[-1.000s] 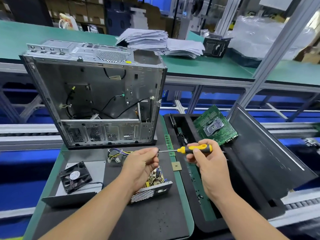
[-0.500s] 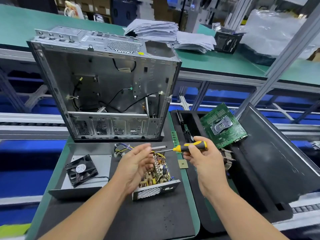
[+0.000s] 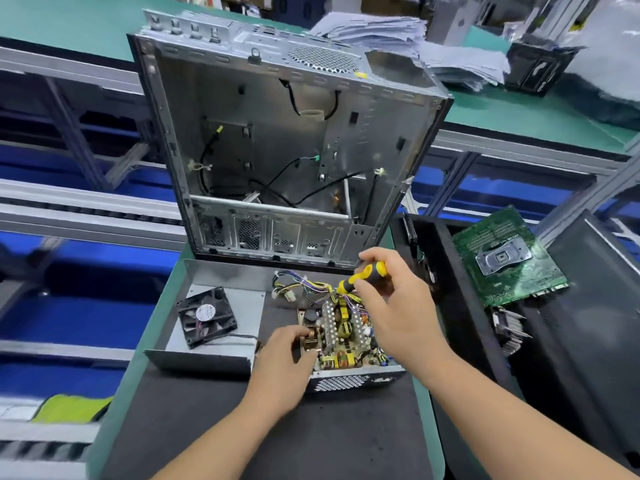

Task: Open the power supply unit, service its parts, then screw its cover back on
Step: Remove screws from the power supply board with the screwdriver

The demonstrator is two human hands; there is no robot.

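PSU (image 3: 341,336): lower centre of the frame, on the black mat (image 3: 277,427); cover off, board and heatsinks exposed; perforated end wall faces the viewer.
Cover (image 3: 221,327): grey sheet-metal shell, left of the PSU and just beside it, lying open side up.
Fan (image 3: 206,317): black, square, round white label at the hub; lies tilted inside the cover, a thin lead running right toward the PSU.
Wires (image 3: 298,285): yellow, purple and black bundle with white plugs, at the far end of the PSU, near the foot of the case.
Left hand (image 3: 285,362): at the near left corner of the PSU; fingers curled over the left wall and resting on the parts inside. Cannot tell if they pinch any part.
Right hand (image 3: 394,303): above the right side of the PSU; fingers wrapped round the screwdriver handle.
Screwdriver (image 3: 363,275): yellow and black handle, slanting down and left; the shaft enters the wires at the PSU's far end, tip hidden.
Case (image 3: 287,150): upper centre, empty grey chassis standing upright at the far edge of the mat, open side to the viewer, loose black cables inside.
Motherboard (image 3: 505,258): green, right of centre, leaning tilted in a black tray (image 3: 460,341) beside the mat.
Heatsink (image 3: 509,329): finned metal, below the motherboard, in the same tray.
Panel (image 3: 595,306): dark, flat, far right edge.
Papers (image 3: 398,39): untidy stack, top right, on the green bench (image 3: 519,116) behind the case.
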